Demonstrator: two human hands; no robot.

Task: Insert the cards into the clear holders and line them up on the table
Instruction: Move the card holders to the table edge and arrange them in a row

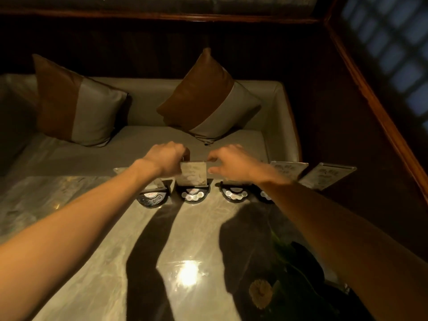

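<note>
- Both bare forearms reach from the lower corners of the frame toward its centre, meeting over the far edge of the desk [97, 218].
- The left hand [168, 158] is curled, knuckles up, its fingers closed on the upper left corner of the middle clear holder [194, 173].
- The right hand [234, 162] sits at that holder's upper right corner, thumb and forefinger pinched on its edge, the other fingers loosely bent.
- That holder stands upright at centre frame, a flat, square, transparent panel with a pale printed card inside, seated in a dark half-round base [194, 195] with small light buttons.
- Similar bases line the desk's far edge to either side; right of centre, two more carded holders [289, 169] lean back.
- The desk is glossy, marble-like stone, reflecting a lamp.
- In the upper half, two brown-and-grey cushions [208, 98] rest on a smooth grey sofa [143, 140].
</note>
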